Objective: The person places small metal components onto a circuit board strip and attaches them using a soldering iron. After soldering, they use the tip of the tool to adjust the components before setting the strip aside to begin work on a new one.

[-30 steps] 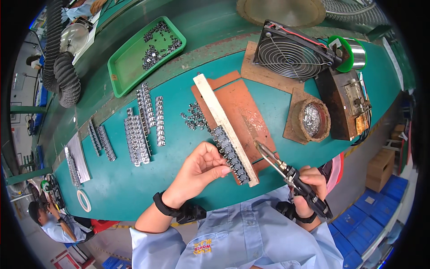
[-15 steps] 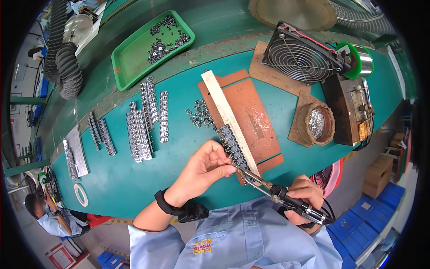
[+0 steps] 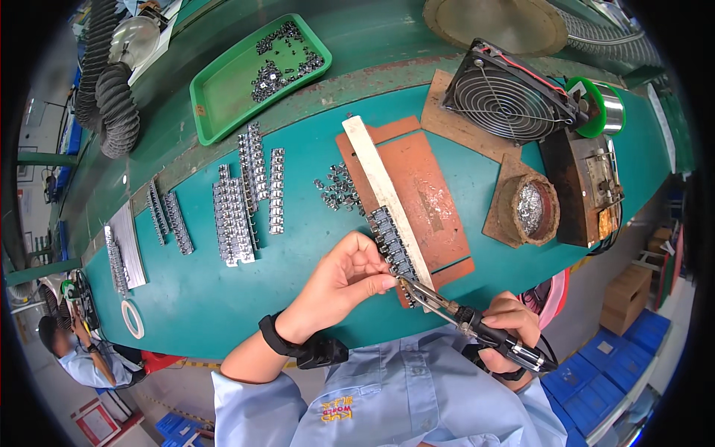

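Note:
My right hand [image 3: 510, 322] grips a soldering iron [image 3: 477, 324] by its black handle, and the tip touches the near end of a row of small dark components [image 3: 393, 249]. This row lies along a long pale wooden strip [image 3: 386, 195] on a brown board [image 3: 417, 201]. My left hand [image 3: 346, 277] pinches thumb and forefinger beside the iron's tip at the same end of the row; a thin wire may be between the fingers, too small to make out. A black band is on the left wrist.
A green tray [image 3: 231, 89] with small metal parts sits at the back left. Rows of metal clips [image 3: 242, 197] lie left of the board, with loose parts [image 3: 339, 186] close by. A fan [image 3: 510, 97], solder spool [image 3: 599, 108], solder station [image 3: 588, 186] and tip-cleaner bowl [image 3: 530, 210] stand right. Another person [image 3: 78, 350] works lower left.
The soldering iron has swung down from pointing up over the board until its tip is at the near end of the component row. My left hand stayed at that row.

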Action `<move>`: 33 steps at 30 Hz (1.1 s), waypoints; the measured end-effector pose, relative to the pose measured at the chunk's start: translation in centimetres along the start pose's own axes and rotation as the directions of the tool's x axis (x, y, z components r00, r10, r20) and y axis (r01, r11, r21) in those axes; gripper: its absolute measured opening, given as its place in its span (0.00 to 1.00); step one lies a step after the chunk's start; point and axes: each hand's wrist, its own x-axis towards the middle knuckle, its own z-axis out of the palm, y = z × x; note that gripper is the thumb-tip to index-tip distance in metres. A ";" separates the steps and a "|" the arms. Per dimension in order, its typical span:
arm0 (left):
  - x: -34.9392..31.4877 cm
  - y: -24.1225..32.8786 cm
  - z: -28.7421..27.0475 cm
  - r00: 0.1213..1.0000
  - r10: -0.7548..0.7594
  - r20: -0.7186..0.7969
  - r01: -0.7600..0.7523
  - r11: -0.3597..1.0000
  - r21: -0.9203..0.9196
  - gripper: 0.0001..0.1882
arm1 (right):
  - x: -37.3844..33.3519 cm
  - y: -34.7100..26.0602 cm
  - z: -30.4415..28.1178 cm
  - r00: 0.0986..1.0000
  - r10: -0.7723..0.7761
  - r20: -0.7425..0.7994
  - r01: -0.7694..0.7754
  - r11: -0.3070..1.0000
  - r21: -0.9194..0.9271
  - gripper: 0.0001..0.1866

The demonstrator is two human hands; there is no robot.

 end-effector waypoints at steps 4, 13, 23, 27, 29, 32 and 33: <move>-0.1 -0.1 0.0 1.000 0.007 -0.007 -0.007 1.000 0.012 0.13 | -0.1 0.0 -0.1 1.000 0.002 -0.018 -0.001 0.999 0.033 0.18; 0.0 -0.1 0.1 1.000 0.010 -0.007 -0.010 1.000 0.008 0.13 | -0.2 0.0 -0.1 1.000 -0.003 0.016 0.003 1.000 0.011 0.18; -0.1 0.0 0.0 1.000 0.019 -0.006 -0.019 1.000 0.019 0.13 | -0.3 0.3 -0.2 1.000 -0.003 -0.002 0.003 0.998 0.058 0.19; 0.0 0.1 0.1 1.000 0.015 0.002 -0.015 1.000 0.019 0.13 | -0.6 1.7 0.3 0.985 -0.002 -0.172 0.029 0.987 0.158 0.19; -0.1 0.0 0.2 1.000 0.025 0.004 -0.025 0.999 0.033 0.13 | -0.6 2.3 0.6 0.968 0.013 -0.252 0.039 0.979 0.198 0.20; -0.1 -0.2 0.1 0.999 0.034 0.003 -0.034 0.998 0.045 0.13 | 0.1 2.8 1.7 0.912 0.284 -0.295 -0.208 0.942 0.265 0.20; -0.1 -0.2 0.1 0.999 0.036 0.003 -0.036 0.998 0.045 0.13 | 0.2 2.9 1.9 0.912 0.283 -0.298 -0.206 0.942 0.265 0.20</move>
